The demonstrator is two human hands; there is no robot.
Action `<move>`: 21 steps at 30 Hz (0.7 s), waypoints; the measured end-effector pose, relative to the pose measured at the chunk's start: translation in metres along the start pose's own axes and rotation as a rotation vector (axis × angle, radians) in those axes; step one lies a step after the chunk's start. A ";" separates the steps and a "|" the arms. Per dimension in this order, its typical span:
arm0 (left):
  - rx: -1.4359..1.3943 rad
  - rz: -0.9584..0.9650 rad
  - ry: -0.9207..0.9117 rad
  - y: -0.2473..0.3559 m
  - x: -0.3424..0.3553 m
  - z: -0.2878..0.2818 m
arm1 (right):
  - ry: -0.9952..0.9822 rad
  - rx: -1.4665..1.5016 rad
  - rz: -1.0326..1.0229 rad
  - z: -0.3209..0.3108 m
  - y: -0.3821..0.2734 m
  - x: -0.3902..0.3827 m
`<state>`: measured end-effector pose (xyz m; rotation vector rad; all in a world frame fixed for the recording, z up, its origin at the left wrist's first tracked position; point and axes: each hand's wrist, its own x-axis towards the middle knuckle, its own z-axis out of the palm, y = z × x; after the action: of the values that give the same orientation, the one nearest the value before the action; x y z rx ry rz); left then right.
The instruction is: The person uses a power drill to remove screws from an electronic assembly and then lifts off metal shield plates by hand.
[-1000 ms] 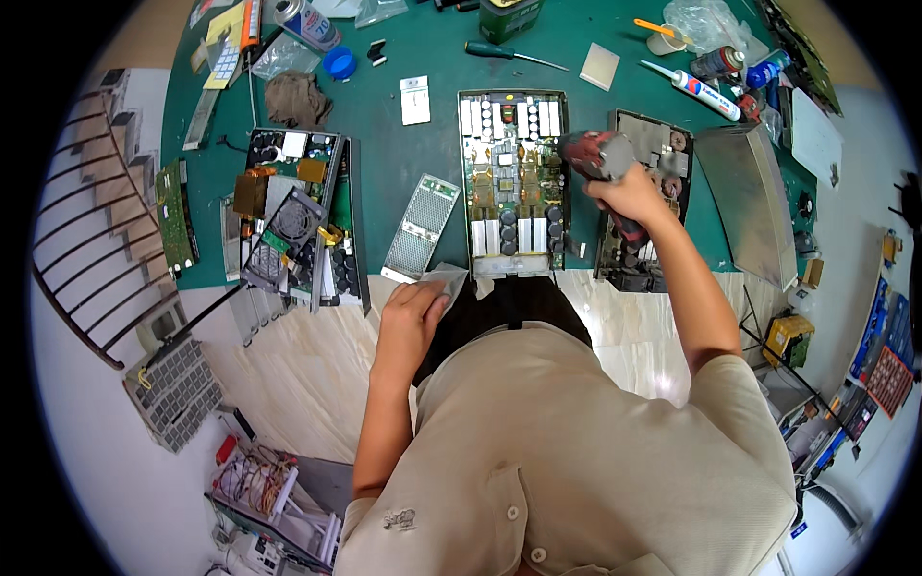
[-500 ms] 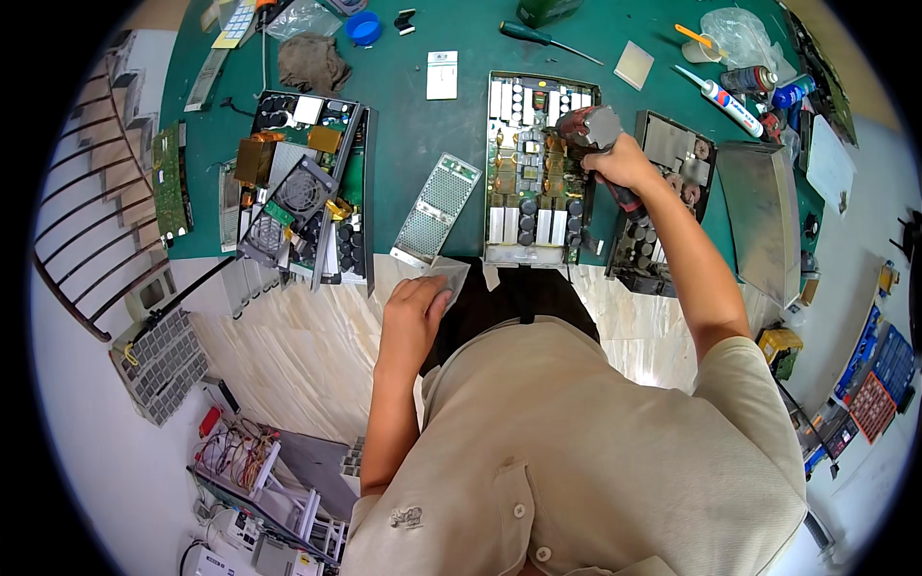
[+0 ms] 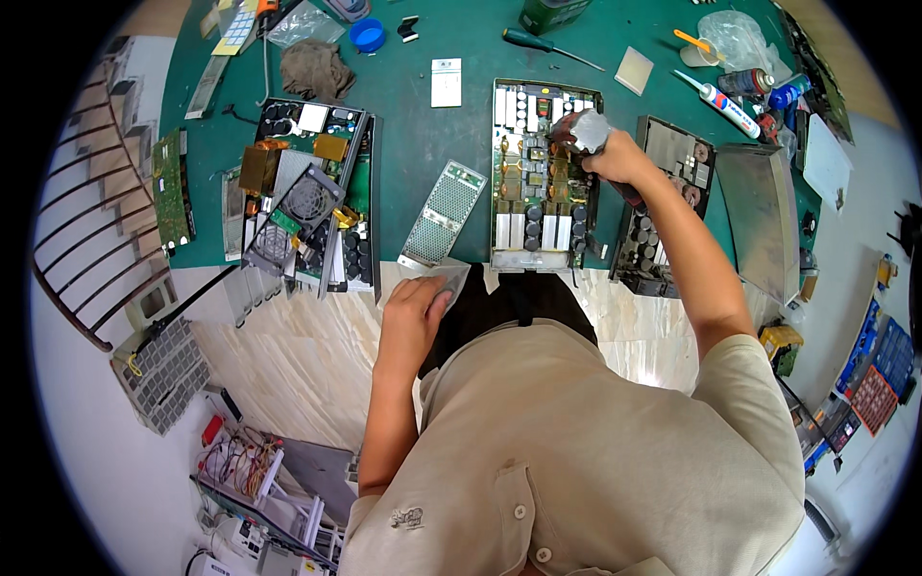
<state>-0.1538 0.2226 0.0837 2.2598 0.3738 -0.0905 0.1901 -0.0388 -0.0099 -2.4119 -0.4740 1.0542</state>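
My right hand point(image 3: 618, 159) is wrapped round a red and black cordless drill point(image 3: 580, 132). The drill's head is above the right side of an open metal chassis point(image 3: 534, 257) packed with circuit boards and capacitors; its tip is hidden from this angle. Just off the bench's front edge, my left hand point(image 3: 411, 309) pinches a small clear plastic bag point(image 3: 455, 279). What the bag contains, I cannot make out. Beyond that hand, a perforated metal panel point(image 3: 443, 213) lies slanted on the bench, left of the chassis.
On the green bench point(image 3: 413, 125), an opened unit with fans point(image 3: 305, 192) sits at left. Another open chassis point(image 3: 680, 144) and a grey metal cover point(image 3: 759, 216) stand at right. Farther back are a screwdriver point(image 3: 528, 38), sealant tube point(image 3: 727, 108), blue lid point(image 3: 367, 36) and cloth point(image 3: 315, 69).
The view has shifted slightly, so the bench items appear a little lower. The drill's head has moved slightly left over the chassis. My left hand keeps its hold on the bag.
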 end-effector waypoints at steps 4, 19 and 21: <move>-0.002 0.032 -0.003 -0.003 0.008 -0.001 | 0.035 -0.329 -0.116 -0.001 0.002 0.025; -0.024 0.147 -0.005 0.008 0.026 -0.009 | 0.038 -0.121 0.192 0.002 -0.032 0.009; -0.008 0.152 0.007 0.005 0.023 -0.009 | 0.052 -0.120 0.170 0.005 -0.029 0.013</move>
<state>-0.1308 0.2321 0.0887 2.2729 0.2041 -0.0021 0.1913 -0.0075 -0.0049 -2.6177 -0.3274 1.0568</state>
